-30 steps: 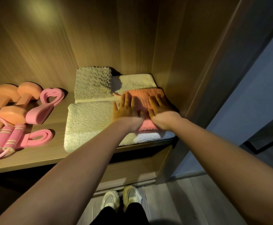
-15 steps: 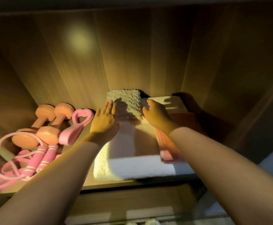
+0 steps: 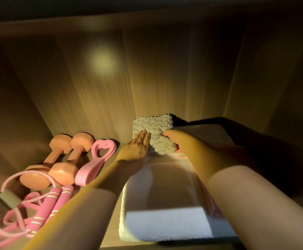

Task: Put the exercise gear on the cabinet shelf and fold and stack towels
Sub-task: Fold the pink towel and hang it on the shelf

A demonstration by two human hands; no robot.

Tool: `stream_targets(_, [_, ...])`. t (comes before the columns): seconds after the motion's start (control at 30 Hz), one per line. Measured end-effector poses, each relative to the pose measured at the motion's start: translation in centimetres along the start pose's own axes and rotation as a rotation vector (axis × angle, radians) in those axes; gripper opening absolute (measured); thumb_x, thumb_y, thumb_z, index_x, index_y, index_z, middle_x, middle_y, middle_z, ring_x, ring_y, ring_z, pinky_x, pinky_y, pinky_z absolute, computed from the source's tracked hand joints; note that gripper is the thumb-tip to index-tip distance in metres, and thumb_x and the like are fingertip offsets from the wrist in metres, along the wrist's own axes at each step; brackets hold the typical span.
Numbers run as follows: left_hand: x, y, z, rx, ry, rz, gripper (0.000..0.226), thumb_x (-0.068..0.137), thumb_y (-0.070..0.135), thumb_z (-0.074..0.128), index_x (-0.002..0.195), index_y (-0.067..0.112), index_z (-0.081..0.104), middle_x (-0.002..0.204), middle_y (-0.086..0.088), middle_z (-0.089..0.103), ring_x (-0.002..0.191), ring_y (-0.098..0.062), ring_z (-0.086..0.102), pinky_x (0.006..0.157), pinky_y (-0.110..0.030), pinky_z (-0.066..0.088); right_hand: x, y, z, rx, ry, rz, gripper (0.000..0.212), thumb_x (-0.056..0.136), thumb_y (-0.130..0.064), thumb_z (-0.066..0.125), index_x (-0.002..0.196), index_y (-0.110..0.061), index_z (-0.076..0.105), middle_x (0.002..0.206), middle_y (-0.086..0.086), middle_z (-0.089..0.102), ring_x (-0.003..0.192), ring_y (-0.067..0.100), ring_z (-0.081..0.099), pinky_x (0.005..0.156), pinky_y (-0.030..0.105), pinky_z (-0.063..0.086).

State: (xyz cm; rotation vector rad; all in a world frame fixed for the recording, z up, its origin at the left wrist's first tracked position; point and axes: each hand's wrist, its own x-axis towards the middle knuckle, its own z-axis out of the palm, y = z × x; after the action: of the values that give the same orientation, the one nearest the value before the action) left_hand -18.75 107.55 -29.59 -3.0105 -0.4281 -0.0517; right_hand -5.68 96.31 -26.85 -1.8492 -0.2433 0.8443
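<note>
Wooden cabinet shelf (image 3: 111, 239) is holding orange dumbbells (image 3: 61, 175), pink jump rope (image 3: 46, 204) & a folded white towel (image 3: 165, 222). L hand (image 3: 136, 150) is pressing flat against shaggy beige folded towel (image 3: 156, 134); R hand (image 3: 174, 139) is gripping it.

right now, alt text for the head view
On a wooden cabinet shelf, the left hand lies flat against a shaggy beige towel while the right hand grips its other edge. Orange dumbbells and a pink jump rope lie to the left.

Fingertips of right hand (image 3: 172, 139): hidden behind shaggy beige towel (image 3: 156, 134), grasp not discernible. Coral towel (image 3: 182, 156): slivers only, under right forearm. Jump rope (image 3: 44, 204), left of left hand (image 3: 136, 148): loops cut by frame edge. Grey tag (image 3: 8, 197): blurred.
</note>
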Motion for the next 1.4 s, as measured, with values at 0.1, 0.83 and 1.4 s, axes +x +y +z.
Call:
stream_targets(0.1, [-0.6,0.1,-0.7,0.076,0.044,-0.005,0.06,0.101,0.009,0.021,0.152,0.004,-0.011,0.161,-0.016,-0.009,0.149,-0.027,-0.005,0.121,-0.033,0.008,0.0,-0.3,0.2,0.03,0.034,-0.081,0.011,0.087,-0.025,0.057,0.086,-0.015,0.053,0.088,0.008,0.056,0.082,0.023,0.054,0.076,0.035,0.042])
stream_targets(0.83, [-16.5,7.9,-3.1,0.187,0.149,0.015,0.062,0.1,0.0,0.029,0.148,-0.005,-0.01,0.157,-0.025,-0.008,0.148,-0.036,-0.001,0.12,-0.043,0.005,-15.1,8.0,-0.8,0.286,-0.045,0.037,0.062,0.093,-0.012,0.063,0.145,-0.02,0.031,0.151,0.004,0.036,0.137,0.023,0.037,0.114,0.04,0.027])
stream_targets(1.4, [-13.1,8.2,-5.1,-0.169,0.197,-0.155,0.062,0.098,0.033,0.028,0.153,0.005,0.02,0.161,-0.012,0.014,0.149,-0.023,0.009,0.122,-0.038,0.005,-16.1,6.4,-0.6,-0.939,0.174,-0.482,0.057,0.103,-0.028,0.027,0.155,-0.026,0.003,0.161,0.002,0.02,0.141,0.023,0.032,0.112,0.038,0.028])
